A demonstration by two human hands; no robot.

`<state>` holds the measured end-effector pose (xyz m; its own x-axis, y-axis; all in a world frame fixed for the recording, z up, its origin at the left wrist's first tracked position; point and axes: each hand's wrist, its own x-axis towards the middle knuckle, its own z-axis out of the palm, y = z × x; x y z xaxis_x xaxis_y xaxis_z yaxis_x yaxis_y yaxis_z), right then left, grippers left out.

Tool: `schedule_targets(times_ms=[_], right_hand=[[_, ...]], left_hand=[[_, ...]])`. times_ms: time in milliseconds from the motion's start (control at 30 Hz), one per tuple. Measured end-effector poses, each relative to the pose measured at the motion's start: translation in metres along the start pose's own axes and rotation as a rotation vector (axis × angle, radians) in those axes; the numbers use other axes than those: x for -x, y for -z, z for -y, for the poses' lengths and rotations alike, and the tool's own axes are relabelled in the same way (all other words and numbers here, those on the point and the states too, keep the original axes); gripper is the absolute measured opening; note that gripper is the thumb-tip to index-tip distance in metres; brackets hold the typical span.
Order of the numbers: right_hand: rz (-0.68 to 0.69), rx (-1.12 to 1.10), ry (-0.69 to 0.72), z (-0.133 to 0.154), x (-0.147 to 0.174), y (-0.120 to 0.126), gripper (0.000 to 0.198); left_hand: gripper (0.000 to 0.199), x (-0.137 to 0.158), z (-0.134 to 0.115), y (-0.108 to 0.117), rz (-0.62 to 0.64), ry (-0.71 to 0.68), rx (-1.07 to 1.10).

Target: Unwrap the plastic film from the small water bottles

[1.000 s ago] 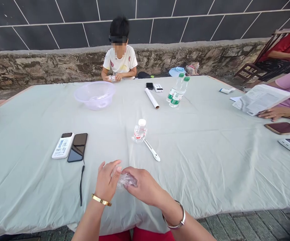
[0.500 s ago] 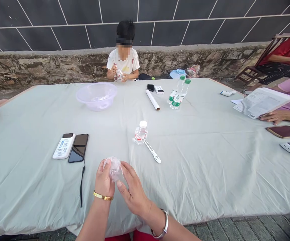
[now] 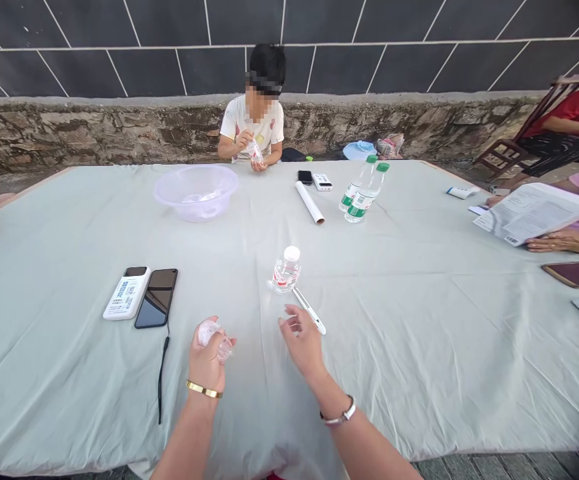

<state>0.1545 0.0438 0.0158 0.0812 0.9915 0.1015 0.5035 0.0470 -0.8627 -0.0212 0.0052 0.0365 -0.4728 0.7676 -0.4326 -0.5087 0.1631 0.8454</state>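
Fingers (image 3: 214, 341) of the left hand (image 3: 205, 365) are closed around a bundle of crumpled clear plastic (image 3: 208, 331), the thumb lying across it, above the near side of the cloth-covered tabletop (image 3: 419, 333). The right hand (image 3: 303, 341) holds nothing that can be seen; its fingers are loosely bent, with a gap between thumb and forefinger. It is nearest to a slim white tool (image 3: 314, 319), which it partly overlaps in the view; whether they touch cannot be told. The far end of that tool lies at the base of a small clear bottle (image 3: 286, 275) with a white cap, standing upright.

To the left, a white power bank (image 3: 127, 297) lies beside a dark phone (image 3: 157, 300), and a black strap (image 3: 163, 380) trails from the phone toward the near edge. Farther back are a translucent purple basin (image 3: 197, 212), a white roll (image 3: 309, 203) and two green-capped bottles (image 3: 366, 200) close together. Across from them, a person (image 3: 239, 123) in a patterned white shirt holds a clear item with red markings (image 3: 255, 152).
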Motion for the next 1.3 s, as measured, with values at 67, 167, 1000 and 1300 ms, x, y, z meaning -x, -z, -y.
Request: schedule_targets(times_ms=[67, 167, 1000, 1300], right_hand=[[-0.114, 0.059, -0.101, -0.009, -0.028, 0.005, 0.059], [-0.111, 0.168, -0.116, -0.010, -0.061, 0.004, 0.087], [-0.373, 0.179, -0.284, -0.030, -0.362, -0.049, 0.056], [-0.060, 0.096, -0.069, -0.013, -0.229, -0.108, 0.015]], left_hand=[[0.040, 0.003, 0.004, 0.000, 0.002, -0.032, -0.148], [0.036, 0.009, 0.010, -0.005, 0.036, -0.068, -0.291], [0.051, -0.031, 0.012, -0.010, 0.209, 0.105, -0.374], [0.045, -0.026, 0.019, 0.009, 0.459, 0.108, -0.479]])
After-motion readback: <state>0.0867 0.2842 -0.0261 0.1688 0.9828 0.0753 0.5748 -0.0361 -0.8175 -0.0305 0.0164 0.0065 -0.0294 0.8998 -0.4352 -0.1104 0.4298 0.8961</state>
